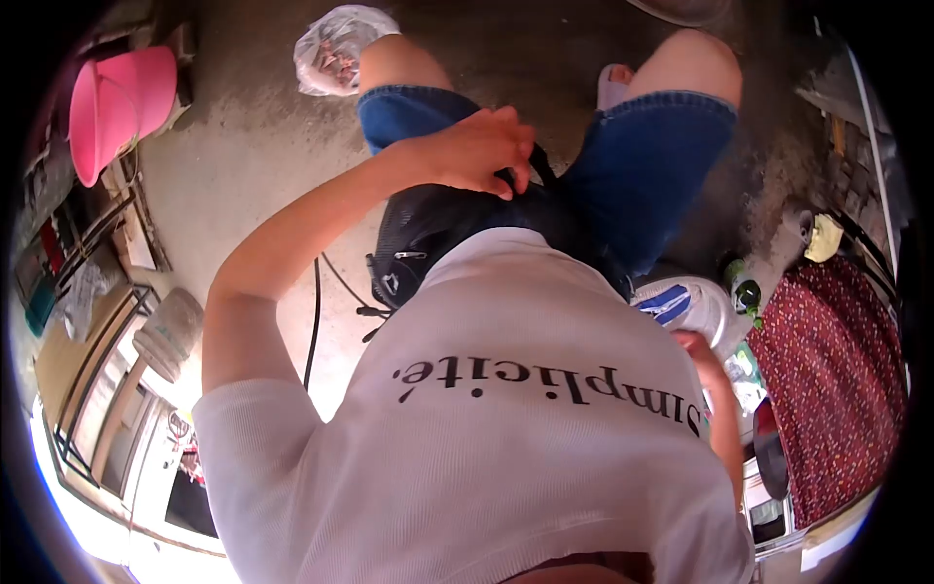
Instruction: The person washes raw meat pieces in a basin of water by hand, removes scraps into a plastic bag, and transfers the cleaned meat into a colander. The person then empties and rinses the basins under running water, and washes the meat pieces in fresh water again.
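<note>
Closest of all is the white shirt [486,409], its black lettering upside down, and just past its hem, on the lap, sits the black bag [448,212]. That's where the action is! The left hand [477,151] has it, or very nearly: it arches over the bag's far edge, and the bag lies directly under the fingers [522,170] and spreads back toward the shirt. The fingers are bent in and narrow, tips against or just above the dark fabric; whether they pinch any of it, I can't tell.

What shows of the bag runs longest from side to side across the lap, though the shirt hides its near part, so that's a judgement. A black strap [542,167] rises at its far edge, just beside those fingertips. The zip pull [412,255] sits down on the bag's left part, nearer the body, well apart from them.

And the right hand [691,346]? Much farther off, out to the right of the bag and closer to the body, half hidden by the shirt, near a white tub [718,316] with something blue and white [666,304] at its mouth. Its grip can't be made out. So the left is clearly the nearer hand.

Left of the bag, a black cord [316,321] hangs; beyond it, past the left knee [404,63], a clear plastic bag [336,49] rests on the floor [233,146].
</note>
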Motion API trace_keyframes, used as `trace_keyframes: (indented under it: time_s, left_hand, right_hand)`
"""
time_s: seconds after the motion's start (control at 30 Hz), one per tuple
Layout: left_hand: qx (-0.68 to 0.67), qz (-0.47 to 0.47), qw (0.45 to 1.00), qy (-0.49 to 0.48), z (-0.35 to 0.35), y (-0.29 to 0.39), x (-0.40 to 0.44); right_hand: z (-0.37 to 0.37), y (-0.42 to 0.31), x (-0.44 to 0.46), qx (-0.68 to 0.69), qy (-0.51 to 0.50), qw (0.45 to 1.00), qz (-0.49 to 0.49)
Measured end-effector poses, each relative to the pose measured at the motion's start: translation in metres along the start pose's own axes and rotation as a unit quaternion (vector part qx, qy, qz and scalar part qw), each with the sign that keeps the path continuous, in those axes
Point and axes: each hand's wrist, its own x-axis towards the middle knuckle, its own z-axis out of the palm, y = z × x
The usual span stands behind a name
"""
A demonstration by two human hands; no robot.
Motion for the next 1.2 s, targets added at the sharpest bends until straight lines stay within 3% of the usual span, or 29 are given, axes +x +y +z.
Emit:
trace_keyframes:
  time_s: [0.13,0.33,0.47,0.5,0.63,0.77,0.87,0.9,1.0,1.03,1.13,1.2]
  left_hand:
    - [0.007,-0.008,0.996,-0.086,0.0,-0.007,0.004]
    - [0.084,-0.022,0.982,-0.166,-0.012,0.001,0.012]
    - [0.059,-0.045,0.984,-0.162,-0.015,0.01,-0.005]
    - [0.075,-0.012,0.991,-0.109,-0.008,0.007,-0.016]
    - [0.034,-0.113,0.983,-0.142,-0.005,0.029,-0.048]
    - [0.014,-0.168,0.981,-0.095,0.005,0.053,-0.084]
    - [0.001,-0.203,0.977,-0.068,0.01,0.066,-0.103]
    - [-0.002,-0.227,0.97,-0.092,0.008,0.069,-0.103]
    - [0.001,-0.197,0.98,-0.019,0.012,0.053,-0.101]
    - [0.002,-0.203,0.978,-0.038,0.009,0.043,-0.098]
    - [0.083,-0.225,0.967,0.083,0.012,0.025,-0.099]
    - [0.085,-0.27,0.958,0.053,0.003,0.026,-0.109]
  right_hand:
    - [0.083,0.036,-0.004,0.217,-0.029,0.976,0.0]
    - [0.117,0.019,-0.008,0.283,0.014,0.959,-0.026]
    - [0.115,0.006,-0.008,0.302,0.037,0.952,-0.04]
    - [0.115,0.003,-0.008,0.307,0.042,0.95,-0.042]
    - [0.121,-0.017,-0.003,0.326,0.053,0.943,-0.032]
    - [0.113,-0.03,0.002,0.336,0.05,0.941,0.006]
    - [0.088,0.012,0.016,0.208,-0.051,0.976,0.032]
    - [0.083,0.01,0.016,0.243,-0.081,0.966,-0.02]
    - [0.076,0.009,0.019,0.261,-0.065,0.96,-0.074]
    - [0.078,-0.003,0.014,0.254,-0.039,0.966,-0.032]
    - [0.075,-0.026,0.018,0.216,0.007,0.976,-0.027]
    - [0.068,-0.033,0.025,0.193,0.035,0.979,-0.048]
